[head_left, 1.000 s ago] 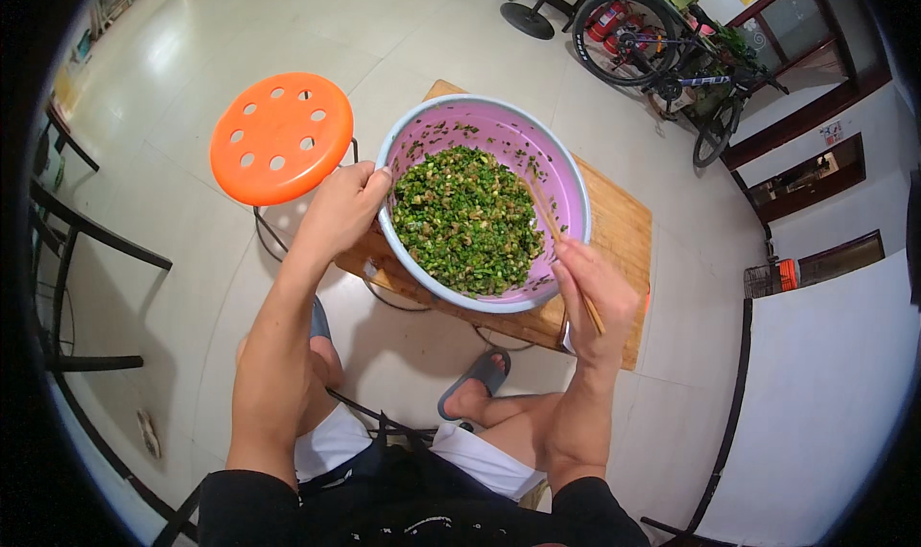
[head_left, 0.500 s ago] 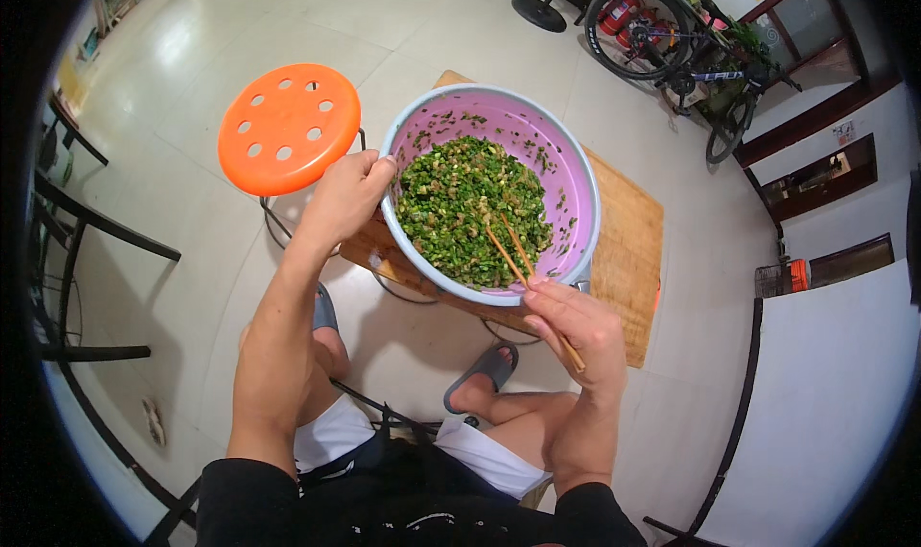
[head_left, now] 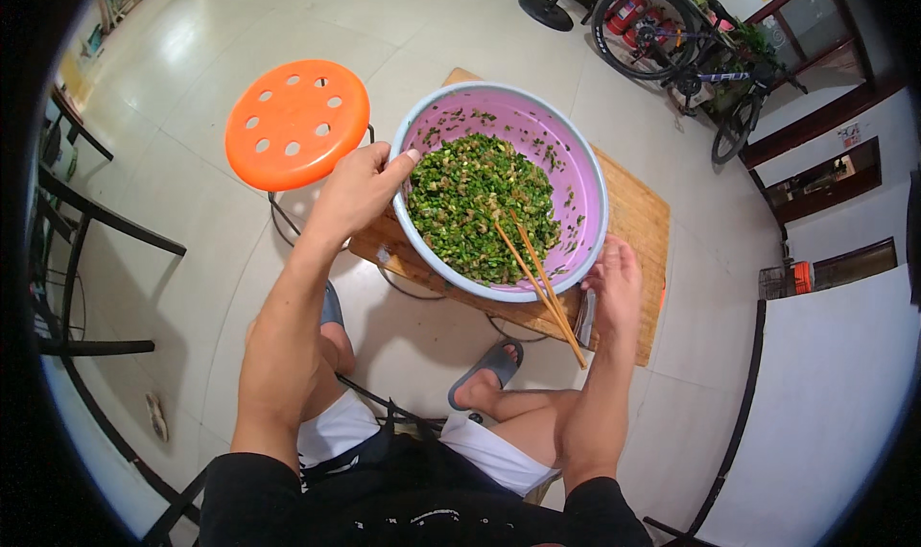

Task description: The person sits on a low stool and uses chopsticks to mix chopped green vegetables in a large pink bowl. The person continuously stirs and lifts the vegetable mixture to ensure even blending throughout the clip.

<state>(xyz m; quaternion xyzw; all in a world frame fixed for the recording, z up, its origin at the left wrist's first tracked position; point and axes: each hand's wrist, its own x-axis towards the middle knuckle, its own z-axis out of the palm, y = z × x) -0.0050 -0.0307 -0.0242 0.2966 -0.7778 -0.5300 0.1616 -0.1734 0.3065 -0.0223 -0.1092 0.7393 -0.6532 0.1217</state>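
A large basin (head_left: 587,163), pink inside with a pale blue rim, stands on a wooden board. Finely chopped greens mixed with a brownish mince (head_left: 480,202) lie in it, with bits stuck to the wall. My left hand (head_left: 365,187) grips the basin's left rim, thumb over the edge. Wooden chopsticks (head_left: 558,319) lean out over the near right rim, their tips in the mix and nobody holding them. My right hand (head_left: 616,273) is beside the right rim, fingers loosely bent and holding nothing visible; whether it touches the basin is unclear.
The board (head_left: 628,211) extends right of the basin, with a partly hidden grey object (head_left: 586,315) at its near edge. An orange stool (head_left: 299,125) with round holes stands left. Dark chair parts (head_left: 115,221) are farther left; a bicycle (head_left: 676,58) stands at the far right.
My right hand has let go of the chopsticks and moved up and right to the basin's side. The chopsticks now rest against the rim. My left hand still holds the basin.
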